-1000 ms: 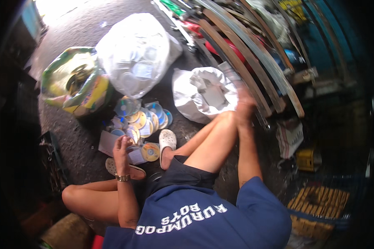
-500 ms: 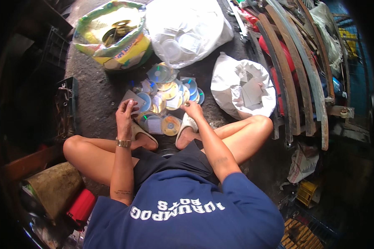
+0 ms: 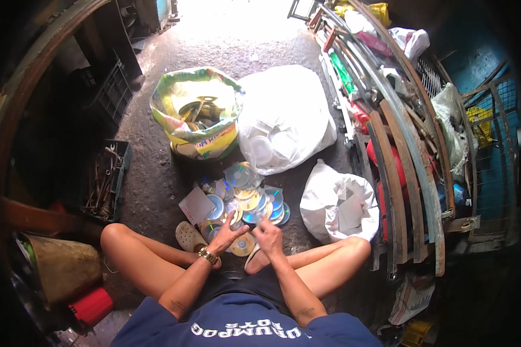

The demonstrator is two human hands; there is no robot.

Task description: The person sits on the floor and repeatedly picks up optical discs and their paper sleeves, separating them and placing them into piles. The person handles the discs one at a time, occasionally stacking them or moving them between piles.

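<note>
Discs (image 3: 248,199), silvery, gold and bluish, lie in a loose pile on the ground in front of me, some in paper or clear sleeves. A pale square sleeve (image 3: 196,205) lies at the pile's left edge. My left hand (image 3: 226,236) is open over the near side of the pile, fingers spread, with nothing visible in it. Close by on the right, my right hand (image 3: 268,236) has curled fingers, slightly blurred; whatever they may hold is hidden. Below the hands a gold disc (image 3: 241,245) lies between my feet.
Beyond the pile stand a colourful sack (image 3: 205,144) with discs inside and a white bag (image 3: 295,110) of clear round pieces. A smaller white sack (image 3: 318,199) with flat pieces is at right, beside long metal bars (image 3: 408,173). A tool crate (image 3: 118,179) sits at left.
The view has tilted up, showing more ground ahead. My left hand has left the pale square sleeve, moved right and spread its fingers near my right hand.
</note>
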